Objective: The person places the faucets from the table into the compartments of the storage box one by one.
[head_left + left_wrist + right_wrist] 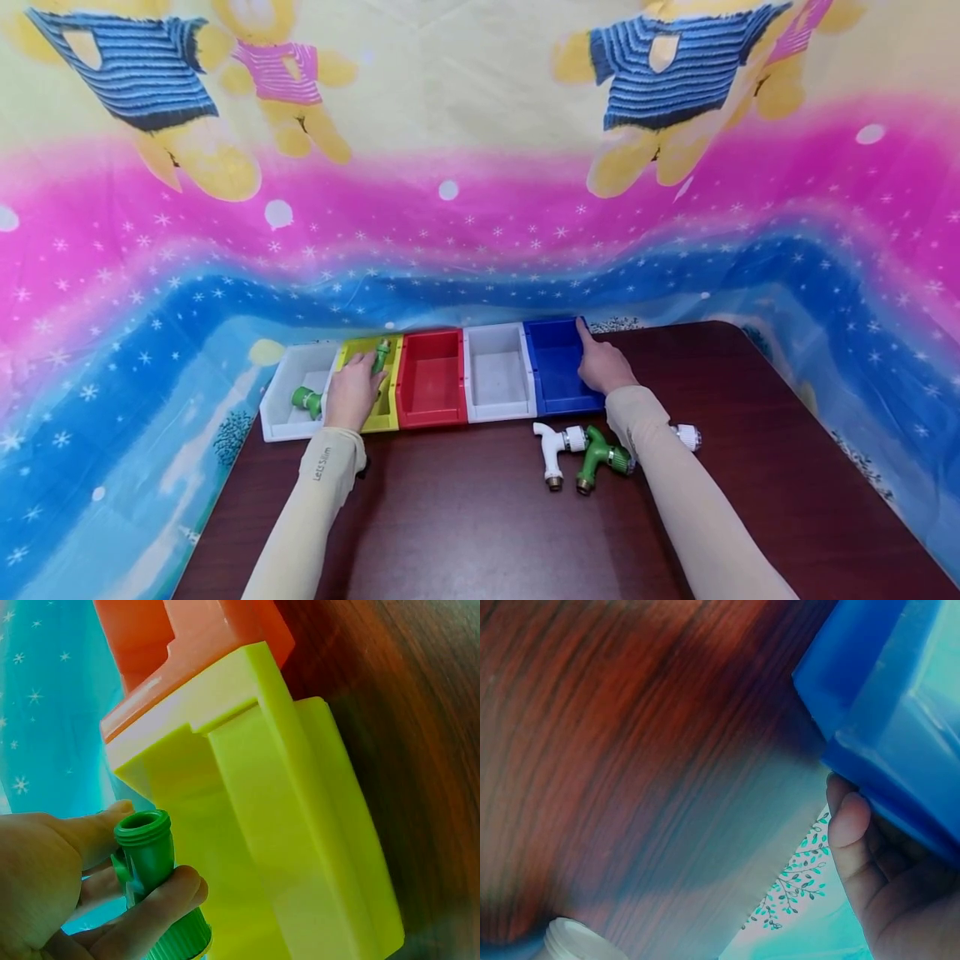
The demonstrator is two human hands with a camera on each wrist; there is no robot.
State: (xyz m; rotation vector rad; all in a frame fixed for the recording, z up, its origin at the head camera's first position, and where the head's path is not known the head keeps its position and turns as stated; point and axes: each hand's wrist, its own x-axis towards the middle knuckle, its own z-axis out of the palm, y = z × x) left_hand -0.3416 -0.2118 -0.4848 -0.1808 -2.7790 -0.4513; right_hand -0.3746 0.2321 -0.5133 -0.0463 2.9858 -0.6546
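My left hand (354, 393) is over the yellow bin (393, 408) and grips a green plastic tap (381, 357). In the left wrist view the fingers wrap round the tap (148, 851), its round open end facing up beside the bin's wall. At the far right of the bin row, my right hand (606, 367) holds the side of the blue bin (555, 367), index finger stretched along the rim. The right wrist view shows curled fingers (851, 821) against the bin's outer wall. Another green tap (306, 402) lies in the leftmost white bin (279, 417).
Between the yellow and blue bins stand a red bin (433, 412) and a white bin (501, 408). In front of the blue bin lie a white tap (553, 454), a green tap (600, 454) and a white one (688, 437) partly hidden by my right sleeve. A printed cloth (480, 225) hangs behind the table.
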